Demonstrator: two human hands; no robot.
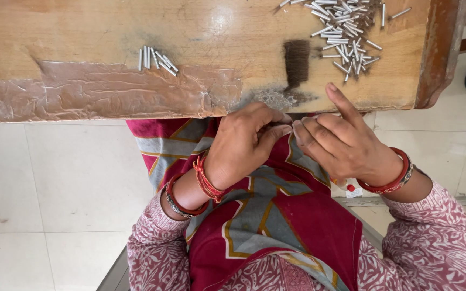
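My left hand [246,143] and my right hand [338,141] meet fingertip to fingertip just below the wooden table's front edge [109,108], over my lap. The left fingers are pinched together on something small that I cannot make out. My right hand's index finger points up toward the table and its other fingers curl against the left fingertips. A dark tuft of hair-like fibre [296,63] lies on the table just above both hands, with grey fluff [276,98] below it. A pile of small silver metal tubes [346,32] is at the far right.
A small group of silver tubes [156,58] lies on the left half of the table, above a patch of clear tape [114,89]. A red and grey patterned cloth [265,215] covers my lap. The floor is pale tiles [55,188].
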